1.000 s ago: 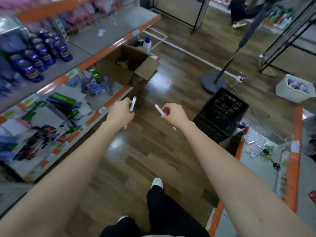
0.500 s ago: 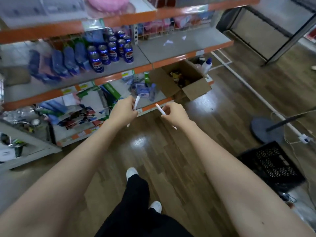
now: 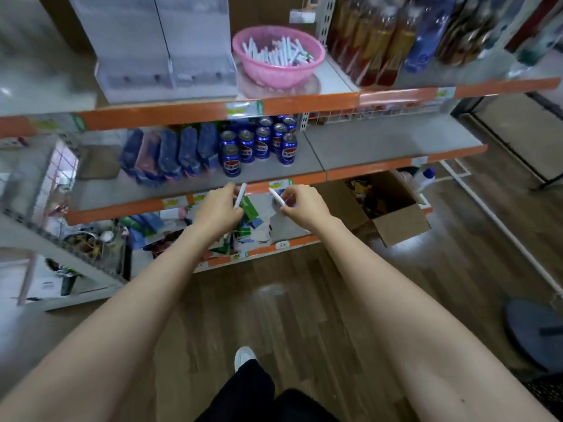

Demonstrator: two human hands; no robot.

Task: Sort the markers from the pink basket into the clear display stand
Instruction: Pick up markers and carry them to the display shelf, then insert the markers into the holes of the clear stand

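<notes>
Up on the top shelf (image 3: 307,102), a pink basket (image 3: 274,76) holds a heap of white markers (image 3: 280,53) beside a clear display stand (image 3: 164,56) whose contents are too blurred to tell. Lower down, both bare arms stretch forward at the height of the middle shelf's edge. The left hand (image 3: 219,208) grips one white marker (image 3: 240,194), its long axis near upright, tip leaning right. The right hand (image 3: 304,205) pinches a second marker (image 3: 276,196), angled up and left. The two tips stand close, not touching.
</notes>
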